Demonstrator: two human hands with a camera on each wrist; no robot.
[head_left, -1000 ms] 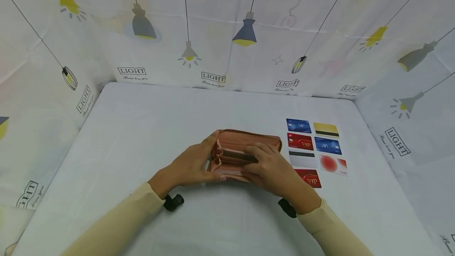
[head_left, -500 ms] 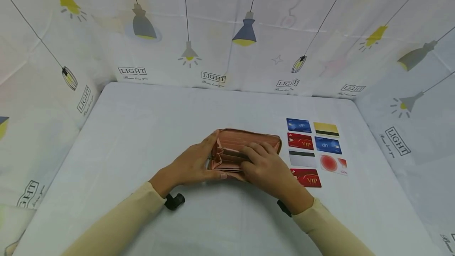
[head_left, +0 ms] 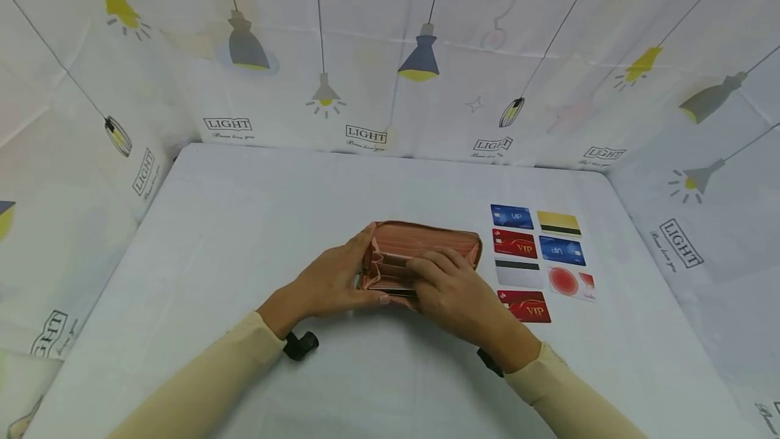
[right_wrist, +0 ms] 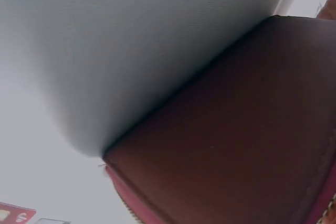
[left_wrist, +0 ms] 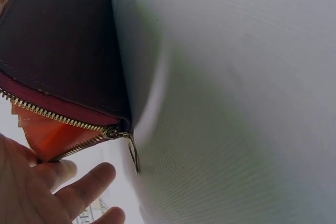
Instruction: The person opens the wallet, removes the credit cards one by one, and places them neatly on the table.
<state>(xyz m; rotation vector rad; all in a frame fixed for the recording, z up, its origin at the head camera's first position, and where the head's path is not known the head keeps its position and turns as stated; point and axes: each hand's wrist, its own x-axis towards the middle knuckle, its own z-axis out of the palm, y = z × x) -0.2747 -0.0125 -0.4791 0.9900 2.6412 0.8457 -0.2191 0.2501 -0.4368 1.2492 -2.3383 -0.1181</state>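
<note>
A brown zip-around wallet (head_left: 420, 234) stands unzipped on the table, its pink-brown slots and dividers facing up. My left hand (head_left: 329, 283) grips its left end, thumb along the near edge and fingers at the far side. Over the right half, my right hand (head_left: 460, 293) curls its fingers onto the inner dividers, hiding that part. A dark strip shows along the nearest slot. In the left wrist view, the wallet's dark outer cover (left_wrist: 63, 40) meets the tabletop, with a gold zipper (left_wrist: 58, 115) and its pull hanging beside. The right wrist view shows mostly the cover (right_wrist: 231, 119).
Right of the wallet, several cards lie in two columns: a blue VIP card (head_left: 512, 216), a gold card (head_left: 559, 223), red VIP cards (head_left: 527, 306) and a silver card (head_left: 518, 273) among them. A lamp-print cloth (head_left: 365, 32) hangs behind the white table (head_left: 274, 195).
My right fingers have shifted slightly left and curled more over the dividers. The middle slot looks narrower than one second ago, and a dark strip now shows in the near slot. My left hand stays put.
</note>
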